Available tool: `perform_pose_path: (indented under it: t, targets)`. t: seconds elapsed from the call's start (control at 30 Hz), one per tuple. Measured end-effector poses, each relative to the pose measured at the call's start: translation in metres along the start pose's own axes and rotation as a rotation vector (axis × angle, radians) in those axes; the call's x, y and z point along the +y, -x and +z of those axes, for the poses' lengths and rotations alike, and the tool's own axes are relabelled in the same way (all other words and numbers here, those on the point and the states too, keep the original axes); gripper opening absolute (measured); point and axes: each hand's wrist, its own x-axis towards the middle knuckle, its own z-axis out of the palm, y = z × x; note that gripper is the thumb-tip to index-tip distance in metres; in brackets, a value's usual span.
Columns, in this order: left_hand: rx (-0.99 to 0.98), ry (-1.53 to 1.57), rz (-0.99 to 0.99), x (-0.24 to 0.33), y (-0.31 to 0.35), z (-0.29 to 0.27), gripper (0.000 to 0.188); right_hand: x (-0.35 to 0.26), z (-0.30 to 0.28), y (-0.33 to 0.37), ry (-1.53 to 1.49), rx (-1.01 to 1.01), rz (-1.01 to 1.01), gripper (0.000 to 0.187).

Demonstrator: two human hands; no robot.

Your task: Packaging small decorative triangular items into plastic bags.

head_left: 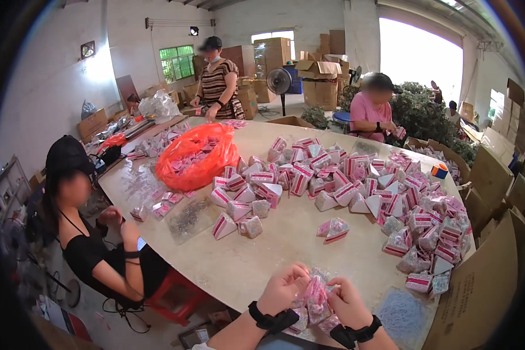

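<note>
At the near edge of the table (pixel 245 268), my left hand (pixel 283 290) and my right hand (pixel 350 303) are closed in pinches on opposite sides of a pink item in clear plastic (pixel 317 296). The exact shape of this item is partly covered by my fingers. Below my hands, more pink and white wrapped pieces (pixel 300 322) show close to my wrists. Just beyond lies a cake-slice-shaped wedge (pixel 334 230) with pink stripes, apart from the big heap of similar wedges (pixel 356 181). Black bands wrap both my wrists.
A red plastic bag (pixel 172 169) full of small pink pieces sits at the far left of the table. To my right lie thin whitish strands (pixel 399 318) and a large cardboard sheet (pixel 478 291). Three people are around the table; a red stool (pixel 178 294) stands at left.
</note>
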Motion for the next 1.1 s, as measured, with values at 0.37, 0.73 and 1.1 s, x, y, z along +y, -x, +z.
perform_pose_path:
  t: [0.37,0.73,1.1]
  targets:
    - [-0.08,0.054,0.259,0.046,-0.009,0.012,0.004,-0.012,0.01,-0.016,-0.453,0.049,0.009,0.014]
    - [-0.287,-0.172,-0.214,0.006,0.0,0.023,0.009,-0.004,-0.014,0.008,-0.514,0.139,0.113,0.011]
    - [-0.51,-0.532,0.195,0.013,-0.007,0.028,0.005,0.001,-0.027,0.024,-0.789,0.016,-0.052,0.019]
